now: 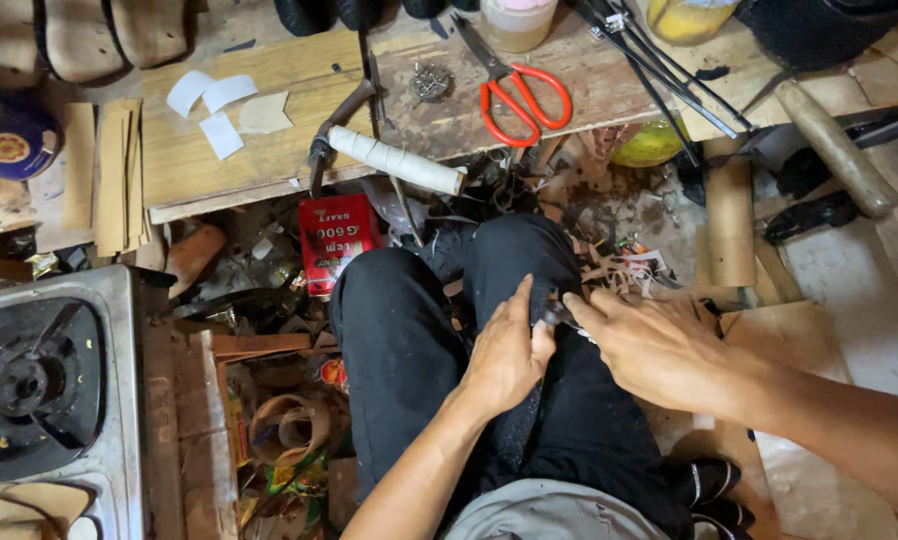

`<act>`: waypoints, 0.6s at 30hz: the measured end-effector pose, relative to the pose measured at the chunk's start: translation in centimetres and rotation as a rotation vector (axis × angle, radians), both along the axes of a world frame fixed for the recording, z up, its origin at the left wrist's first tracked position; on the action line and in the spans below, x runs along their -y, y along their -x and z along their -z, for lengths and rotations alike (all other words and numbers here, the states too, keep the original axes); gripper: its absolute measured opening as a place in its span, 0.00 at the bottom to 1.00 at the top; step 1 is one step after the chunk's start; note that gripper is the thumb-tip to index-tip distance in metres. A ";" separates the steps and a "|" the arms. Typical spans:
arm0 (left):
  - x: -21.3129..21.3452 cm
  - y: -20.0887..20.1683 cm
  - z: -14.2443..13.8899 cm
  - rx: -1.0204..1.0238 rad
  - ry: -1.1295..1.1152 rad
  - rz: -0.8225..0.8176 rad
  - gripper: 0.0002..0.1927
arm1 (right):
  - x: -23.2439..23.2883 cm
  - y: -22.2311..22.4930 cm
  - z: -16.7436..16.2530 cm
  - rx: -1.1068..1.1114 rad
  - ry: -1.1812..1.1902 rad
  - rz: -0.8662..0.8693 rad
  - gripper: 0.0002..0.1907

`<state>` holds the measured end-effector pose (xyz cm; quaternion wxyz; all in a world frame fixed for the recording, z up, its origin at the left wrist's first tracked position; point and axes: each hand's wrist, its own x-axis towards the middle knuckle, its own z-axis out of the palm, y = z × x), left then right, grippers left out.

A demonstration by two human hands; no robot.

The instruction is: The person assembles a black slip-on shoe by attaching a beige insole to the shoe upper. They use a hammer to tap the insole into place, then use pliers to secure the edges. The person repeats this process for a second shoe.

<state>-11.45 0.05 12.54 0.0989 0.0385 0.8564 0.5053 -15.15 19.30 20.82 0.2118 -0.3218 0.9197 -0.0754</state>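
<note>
I sit with my knees in black trousers (409,330) under me. My left hand (509,350) presses a dark flat piece of material (514,435) against my right thigh, fingers stretched along its edge. My right hand (654,345) meets it from the right, fingertips pinching a small dark thing (559,315) at the top of that piece. What exactly lies between the fingertips is hidden. Curled leather scraps (624,270) lie just beyond my right hand.
A low wooden board (269,130) ahead carries orange-handled scissors (519,95), pincers with a white-wrapped handle (389,155), paper pieces and jars. A wooden-handled hammer (834,150) lies at right, a red box (337,240) by my knee, a gas stove (39,380) at left.
</note>
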 end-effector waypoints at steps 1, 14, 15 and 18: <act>0.0 0.0 0.0 -0.022 0.016 0.003 0.37 | 0.3 0.1 -0.6 0.006 -0.111 -0.008 0.36; 3.5 1.0 3.9 0.087 -0.438 0.229 0.38 | -0.5 -2.5 7.0 -0.144 0.282 0.167 0.35; 3.4 1.2 4.2 0.093 -0.413 0.195 0.37 | -0.4 -2.9 7.6 -0.113 0.254 0.215 0.36; 2.7 1.4 4.5 0.083 -0.370 0.133 0.36 | 0.3 -4.2 8.4 -0.314 0.442 0.209 0.33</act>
